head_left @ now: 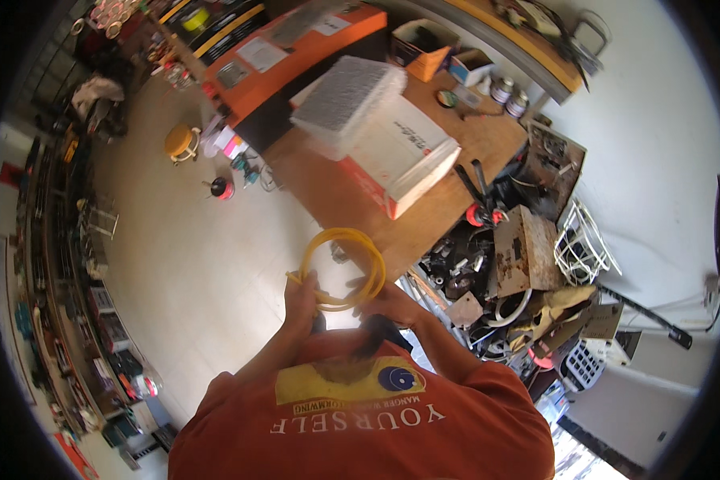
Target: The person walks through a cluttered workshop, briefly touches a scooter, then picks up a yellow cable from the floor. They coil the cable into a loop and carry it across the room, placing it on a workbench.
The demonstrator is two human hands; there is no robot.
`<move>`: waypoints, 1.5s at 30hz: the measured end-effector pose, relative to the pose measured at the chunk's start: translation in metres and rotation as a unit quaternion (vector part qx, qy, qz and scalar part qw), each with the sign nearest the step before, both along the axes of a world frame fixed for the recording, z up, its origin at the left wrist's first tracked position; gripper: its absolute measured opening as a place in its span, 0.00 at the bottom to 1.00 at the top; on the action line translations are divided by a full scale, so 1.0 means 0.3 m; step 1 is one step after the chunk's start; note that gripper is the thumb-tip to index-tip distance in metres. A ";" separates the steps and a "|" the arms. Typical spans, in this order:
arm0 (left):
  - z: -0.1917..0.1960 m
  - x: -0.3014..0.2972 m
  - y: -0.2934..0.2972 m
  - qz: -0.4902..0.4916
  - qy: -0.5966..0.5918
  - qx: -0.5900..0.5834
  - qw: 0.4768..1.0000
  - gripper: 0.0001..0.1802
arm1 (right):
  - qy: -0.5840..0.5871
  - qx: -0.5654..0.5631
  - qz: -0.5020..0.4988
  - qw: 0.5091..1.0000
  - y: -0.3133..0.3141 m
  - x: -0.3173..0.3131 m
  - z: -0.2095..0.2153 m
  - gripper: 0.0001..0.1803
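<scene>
Between my two hands hangs a coil of yellow, see-through hose [374,254], wound in several loops. My left hand [300,296] is closed round the coil's left side, and a short free end of the hose sticks out by it. At the lower right of the loops, my right hand [388,302] has its fingers against the coil; they are partly blurred. The coil is held in front of my body, just off the near corner of a brown wooden table [328,196].
On the table lie a white carton [408,148] and a bubble-wrapped block [350,96], with an orange box [296,48] behind. Rusty metal boxes [526,252] and scrap parts crowd the right side. A yellow stool [180,142] stands on the floor; shelves [52,264] line the left.
</scene>
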State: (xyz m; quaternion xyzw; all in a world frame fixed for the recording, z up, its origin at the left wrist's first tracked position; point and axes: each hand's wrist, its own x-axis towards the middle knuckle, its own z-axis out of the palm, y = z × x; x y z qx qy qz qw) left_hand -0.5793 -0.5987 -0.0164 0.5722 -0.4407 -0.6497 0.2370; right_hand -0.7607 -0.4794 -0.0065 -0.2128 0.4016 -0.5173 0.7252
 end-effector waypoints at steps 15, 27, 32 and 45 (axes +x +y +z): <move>0.094 0.739 -0.163 -0.011 0.200 -0.071 0.977 0.19 | 0.085 -0.006 -0.021 0.996 -0.406 0.579 0.061 0.20; 0.079 1.415 -0.257 0.177 0.250 -0.114 0.945 0.19 | 0.091 -0.024 0.179 0.979 -0.801 1.243 0.099 0.19; -0.003 1.530 -0.341 0.272 0.185 -0.109 0.938 0.20 | 0.128 -0.029 0.281 0.951 -1.019 1.402 0.066 0.18; 0.040 1.767 -0.966 0.323 0.030 -0.125 0.938 0.24 | 0.161 -0.122 0.407 0.891 -1.771 1.674 0.023 0.18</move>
